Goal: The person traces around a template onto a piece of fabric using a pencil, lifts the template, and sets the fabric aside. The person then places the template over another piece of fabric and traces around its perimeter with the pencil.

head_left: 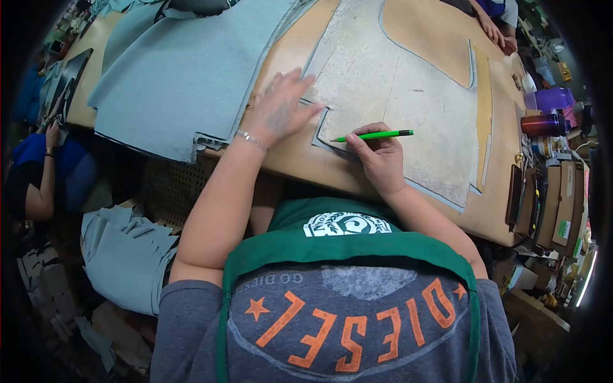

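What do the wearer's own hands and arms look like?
Short grey sleeves leave both forearms bare. The left hand has a blurred greyish marking on its back and a silvery bracelet at the wrist; the right hand shows no bracelet.

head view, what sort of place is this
Probably a workshop where fabric or leather is marked and cut: the right hand holds a green pencil near a pale flat template's edge, and large grey-blue sheets lie on the worktable.

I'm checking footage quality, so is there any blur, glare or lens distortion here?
Head view: corners dark and rounded; table edge curved, likely lens distortion; left hand slightly smeared, green pencil fairly crisp; light strip glaring at far right.
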A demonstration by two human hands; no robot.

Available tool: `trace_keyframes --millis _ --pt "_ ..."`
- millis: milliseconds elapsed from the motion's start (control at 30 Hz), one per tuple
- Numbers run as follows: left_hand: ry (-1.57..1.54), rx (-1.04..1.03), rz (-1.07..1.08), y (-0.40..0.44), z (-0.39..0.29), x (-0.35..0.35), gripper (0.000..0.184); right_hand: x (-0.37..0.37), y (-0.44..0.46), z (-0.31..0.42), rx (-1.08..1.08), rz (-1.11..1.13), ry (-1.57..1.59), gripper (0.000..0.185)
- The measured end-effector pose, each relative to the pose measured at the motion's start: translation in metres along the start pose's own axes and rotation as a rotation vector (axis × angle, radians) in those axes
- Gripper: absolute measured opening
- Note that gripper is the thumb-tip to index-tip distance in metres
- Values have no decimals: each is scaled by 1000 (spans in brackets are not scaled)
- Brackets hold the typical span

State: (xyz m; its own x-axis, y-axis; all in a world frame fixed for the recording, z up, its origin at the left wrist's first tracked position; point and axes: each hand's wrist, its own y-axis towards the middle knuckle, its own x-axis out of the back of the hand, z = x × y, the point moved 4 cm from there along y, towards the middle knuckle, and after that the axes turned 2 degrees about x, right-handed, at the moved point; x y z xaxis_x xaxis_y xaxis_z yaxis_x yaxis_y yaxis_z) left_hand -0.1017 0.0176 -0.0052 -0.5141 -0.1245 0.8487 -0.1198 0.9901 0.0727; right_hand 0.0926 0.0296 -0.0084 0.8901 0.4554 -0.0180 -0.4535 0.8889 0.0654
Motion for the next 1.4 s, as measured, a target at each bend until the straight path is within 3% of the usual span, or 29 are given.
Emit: trace_keyframes --millis 100,200,300,333,400,600,800,967,1067,1167,1300,1400 --pt "26 -120 -25 21 -34 9 50 -9 -1 -4 55 15 -60 12" --pt "83 -259 102 38 -67 -24 49 -16 -3 -4 165 42 -178 11" --pt "113 -328 232 44 -89 -51 53 -9 -6 -3 235 -8 -332 15" --pt "208 -334 255 46 -85 -62 62 -6 -10 -5 265 -46 -316 16" --pt "316 -391 114 38 -88 -67 68 3 -16 -2 361 -70 -273 16" --pt "441 -330 210 33 -102 -59 84 73 -47 7 85 -120 -361 13" --pt "458 -329 226 35 -102 -62 87 182 -109 9 -31 -445 -238 8" --pt "471 -329 239 35 -105 -63 87 249 -155 17 29 -705 -445 10" --pt "431 -335 210 35 -106 -61 82 251 -162 28 113 -810 -259 10" --pt "251 -395 166 35 -93 -67 73 206 -136 38 104 -730 -155 11" --pt "31 -318 59 37 -67 -41 61 122 -77 23 68 -291 -114 13" --pt "197 -188 113 33 -47 -21 69 61 -41 16 8 -100 -100 15"
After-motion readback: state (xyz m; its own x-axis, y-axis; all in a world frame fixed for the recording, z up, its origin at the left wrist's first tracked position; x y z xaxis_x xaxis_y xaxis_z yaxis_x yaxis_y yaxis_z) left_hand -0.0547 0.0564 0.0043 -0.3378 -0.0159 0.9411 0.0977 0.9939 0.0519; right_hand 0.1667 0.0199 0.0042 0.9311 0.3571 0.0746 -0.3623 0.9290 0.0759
